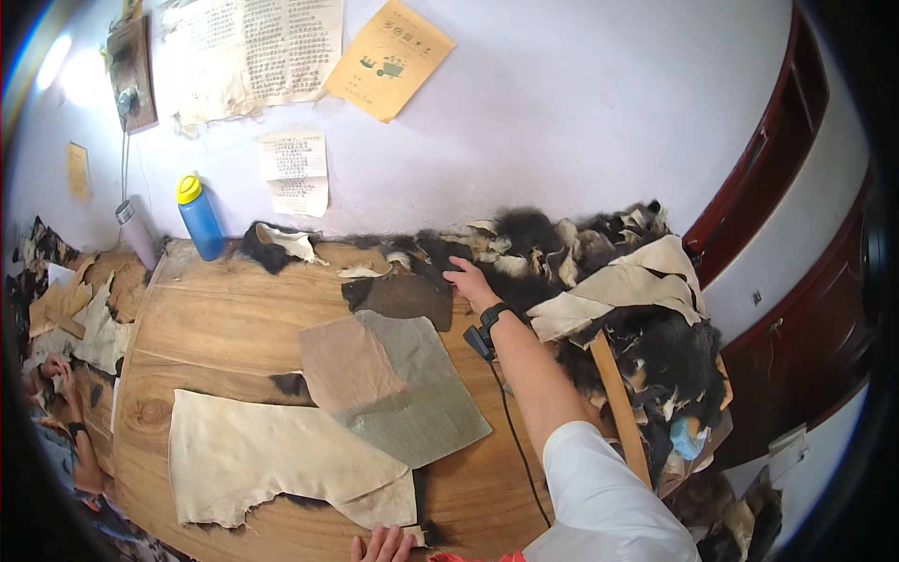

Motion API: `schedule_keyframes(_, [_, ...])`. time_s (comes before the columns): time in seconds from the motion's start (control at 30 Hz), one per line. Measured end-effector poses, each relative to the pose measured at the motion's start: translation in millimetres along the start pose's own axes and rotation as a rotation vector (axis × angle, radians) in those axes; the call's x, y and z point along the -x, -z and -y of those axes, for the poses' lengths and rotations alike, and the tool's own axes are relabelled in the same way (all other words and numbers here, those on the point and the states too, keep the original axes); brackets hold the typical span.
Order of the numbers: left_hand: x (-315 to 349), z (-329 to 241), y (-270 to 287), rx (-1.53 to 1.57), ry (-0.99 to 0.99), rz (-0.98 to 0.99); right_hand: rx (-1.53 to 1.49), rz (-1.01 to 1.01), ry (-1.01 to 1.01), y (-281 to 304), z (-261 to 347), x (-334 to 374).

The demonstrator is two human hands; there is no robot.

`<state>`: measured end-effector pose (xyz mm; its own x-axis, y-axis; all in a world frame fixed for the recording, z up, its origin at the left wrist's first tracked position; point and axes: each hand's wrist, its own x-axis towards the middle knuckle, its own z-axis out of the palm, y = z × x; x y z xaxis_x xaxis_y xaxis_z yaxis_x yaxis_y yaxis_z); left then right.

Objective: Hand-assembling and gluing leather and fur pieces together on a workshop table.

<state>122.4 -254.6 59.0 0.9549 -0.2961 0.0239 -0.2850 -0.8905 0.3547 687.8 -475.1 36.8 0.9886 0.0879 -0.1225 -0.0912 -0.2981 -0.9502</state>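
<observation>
My right hand (471, 284) reaches to the back of the table, its fingers stretched out at the edge of a dark fur scrap (435, 253). Just left of it lies a dark brown hide piece (407, 298). At the near edge, my left hand (384, 544) lies with its fingers flat beside a small pale strip (414, 535) with dark fur; its palm is out of view. A large cream hide (272, 454) is spread in front of it. Beyond that, a pinkish-brown patch (346, 363) overlaps a grey-green textured sheet (421, 393).
Black fur scraps (665, 361) heap up on the right, with a wooden strip (620, 412) beside them. A blue bottle (199, 220) stands at the back left. A black cable (518, 440) runs from my right wrist. Another person's arm (84, 450) shows at far left.
</observation>
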Motion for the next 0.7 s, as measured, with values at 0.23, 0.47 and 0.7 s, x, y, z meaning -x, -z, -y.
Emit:
schedule_keyframes(0.23, [-0.8, 1.2, 5.5, -0.017, -0.033, -0.085, -0.432, -0.301, 0.090, 16.9, 2.0, 14.9])
schedule_keyframes(0.47, [2.9, 19.5, -17.6, 0.130, -0.154, -0.143, -0.464, 0.066, 0.086, 86.7, 42.6, 221.7])
schedule_keyframes(0.7, [-100.3, -28.4, 65.0, 0.094, -0.174, -0.207, -0.543, 0.237, 0.152, 99.8, 64.3, 366.6])
